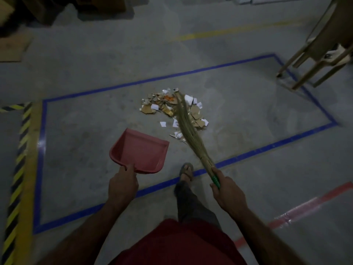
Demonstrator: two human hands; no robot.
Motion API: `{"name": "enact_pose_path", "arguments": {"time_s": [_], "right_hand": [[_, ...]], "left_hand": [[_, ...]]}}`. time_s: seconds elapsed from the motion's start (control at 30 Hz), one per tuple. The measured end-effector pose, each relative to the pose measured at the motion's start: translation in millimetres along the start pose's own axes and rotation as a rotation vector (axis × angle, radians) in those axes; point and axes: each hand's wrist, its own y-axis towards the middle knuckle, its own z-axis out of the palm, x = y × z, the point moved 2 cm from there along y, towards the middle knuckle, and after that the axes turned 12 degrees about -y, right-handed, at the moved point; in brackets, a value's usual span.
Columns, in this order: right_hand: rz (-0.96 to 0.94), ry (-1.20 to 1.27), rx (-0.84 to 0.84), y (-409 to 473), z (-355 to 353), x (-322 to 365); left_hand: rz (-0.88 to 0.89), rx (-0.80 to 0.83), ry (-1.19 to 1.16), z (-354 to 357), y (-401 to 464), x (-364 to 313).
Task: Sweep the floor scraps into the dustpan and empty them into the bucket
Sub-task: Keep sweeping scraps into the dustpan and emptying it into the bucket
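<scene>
A pile of cardboard and paper scraps [158, 105] lies on the concrete floor inside a blue taped rectangle. My left hand [123, 185] grips the handle of a pink dustpan [140, 152], held just short of the pile with its mouth toward the scraps. My right hand [227, 190] holds the green handle of a straw broom [188, 129]. The broom's bristles lie across the right side of the pile. No bucket is in view.
Blue tape [152, 80] frames the sweeping area. A yellow-black hazard stripe [18, 169] runs along the left. Tan chair legs [309, 60] stand at the upper right. Cardboard boxes [13, 44] sit at the far left. My sandalled foot [186, 172] is on the tape line.
</scene>
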Motion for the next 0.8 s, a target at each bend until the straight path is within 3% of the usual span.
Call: {"name": "enact_pose_path", "arguments": {"time_s": [0.23,0.4,0.6,0.8], "right_hand": [[0.024,-0.113,0.153,145,7,0],[0.042,-0.23,0.372,262,25,-14],[0.101,-0.362,0.592,396,93,-47],[0.312,-0.252,0.621,512,173,-72]], "left_hand": [[-0.017,0.085,0.066,18,112,-22],[-0.014,0.195,0.111,49,220,-61],[-0.062,0.278,0.132,118,335,-76],[-0.038,0.4,0.12,200,422,-50]]}}
